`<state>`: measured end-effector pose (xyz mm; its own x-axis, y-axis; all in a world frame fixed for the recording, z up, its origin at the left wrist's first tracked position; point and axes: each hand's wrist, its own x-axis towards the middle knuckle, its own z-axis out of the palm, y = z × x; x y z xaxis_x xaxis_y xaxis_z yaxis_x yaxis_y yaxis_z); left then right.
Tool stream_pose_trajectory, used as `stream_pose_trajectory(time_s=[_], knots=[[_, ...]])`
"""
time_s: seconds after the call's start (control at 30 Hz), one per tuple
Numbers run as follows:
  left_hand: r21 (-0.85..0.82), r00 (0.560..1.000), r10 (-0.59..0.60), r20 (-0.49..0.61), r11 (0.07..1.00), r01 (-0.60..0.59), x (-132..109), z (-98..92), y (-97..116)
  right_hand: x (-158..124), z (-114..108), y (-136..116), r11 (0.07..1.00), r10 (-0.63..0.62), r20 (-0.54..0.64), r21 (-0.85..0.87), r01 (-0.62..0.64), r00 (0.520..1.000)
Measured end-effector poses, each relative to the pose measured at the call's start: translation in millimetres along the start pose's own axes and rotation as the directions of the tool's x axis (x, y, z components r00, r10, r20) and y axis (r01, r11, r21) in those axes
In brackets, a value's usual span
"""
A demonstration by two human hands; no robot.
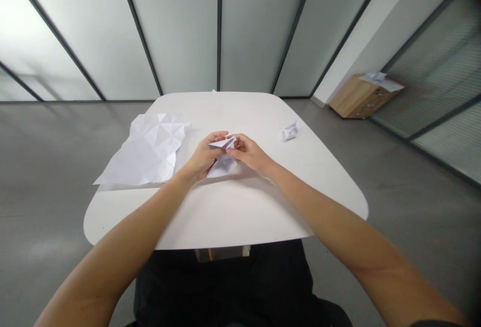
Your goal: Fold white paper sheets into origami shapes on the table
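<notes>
A small piece of white folded paper (pixel 222 160) lies at the middle of the white table (pixel 225 212). My left hand (pixel 203 159) pinches its upper left part, fingers curled around a fold. From the right, my right hand (pixel 248 152) pinches the same paper with fingertips pressed together. The two hands nearly touch over the paper.
Large creased white sheets (pixel 148 149) lie spread on the table's left side. A small finished folded paper shape (pixel 290 130) sits at the right far side. A wooden cabinet (pixel 358 97) with papers on it stands on the floor at the right, by glass walls.
</notes>
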<state>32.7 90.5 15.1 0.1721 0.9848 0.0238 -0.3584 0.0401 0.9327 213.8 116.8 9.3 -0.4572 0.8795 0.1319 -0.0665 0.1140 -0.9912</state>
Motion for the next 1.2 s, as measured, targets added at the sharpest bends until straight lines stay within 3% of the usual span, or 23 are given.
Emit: stream_pose_trajectory(time_s=[0.2, 0.37, 0.5, 0.63, 0.7, 0.8, 0.87, 0.93, 1.0, 1.1, 1.2], knots=[[0.031, 0.990, 0.054, -0.132, 0.998, -0.051, 5, -4.5, -5, 0, -3, 1, 0.998, -0.042, 0.046, -0.036, 0.044, 0.998], [-0.044, 0.974, 0.002, -0.226, 0.999, -0.013, 10, -8.4, -7, -2, -1, 8, 0.942, -0.169, -0.041, -0.302, 0.149, 0.985], [-0.037, 0.980, -0.034, -0.196, 0.999, 0.028, 11, -8.3, -8, -1, -1, 11, 0.882, -0.236, -0.165, -0.449, 0.140, 0.958], [0.044, 0.988, -0.123, -0.096, 0.991, 0.127, 6, -5.4, -5, 4, -8, 10, 0.861, -0.235, -0.260, -0.502, 0.077, 0.937], [0.071, 0.989, -0.134, -0.068, 0.988, 0.139, 3, -3.4, -4, 4, -11, 6, 0.839, -0.298, -0.299, -0.535, 0.099, 0.907], [0.102, 0.992, -0.072, -0.101, 0.991, 0.083, 2, -2.1, -5, 0, -12, -4, 0.669, -0.554, -0.277, -0.709, 0.222, 0.785], [0.119, 0.991, -0.039, -0.130, 0.991, 0.055, 4, -3.0, -7, -5, -10, -12, 0.477, -0.660, -0.127, -0.832, 0.283, 0.741], [0.137, 0.990, -0.025, -0.139, 0.990, 0.045, 5, -4.5, -9, -8, -6, -18, 0.331, -0.622, 0.042, -0.891, 0.312, 0.782], [0.157, 0.991, -0.015, -0.132, 0.987, 0.035, 6, -5.6, -11, -9, -1, -19, 0.236, -0.509, 0.146, -0.924, 0.301, 0.848], [0.198, 0.994, -0.006, -0.113, 0.980, 0.029, 6, -5.0, -13, -5, 4, -16, 0.131, -0.314, 0.193, -0.961, 0.244, 0.930], [0.269, 0.999, -0.008, -0.042, 0.963, 0.020, 3, -2.9, -13, -1, 4, -13, 0.047, -0.207, 0.198, -0.976, 0.212, 0.958]])
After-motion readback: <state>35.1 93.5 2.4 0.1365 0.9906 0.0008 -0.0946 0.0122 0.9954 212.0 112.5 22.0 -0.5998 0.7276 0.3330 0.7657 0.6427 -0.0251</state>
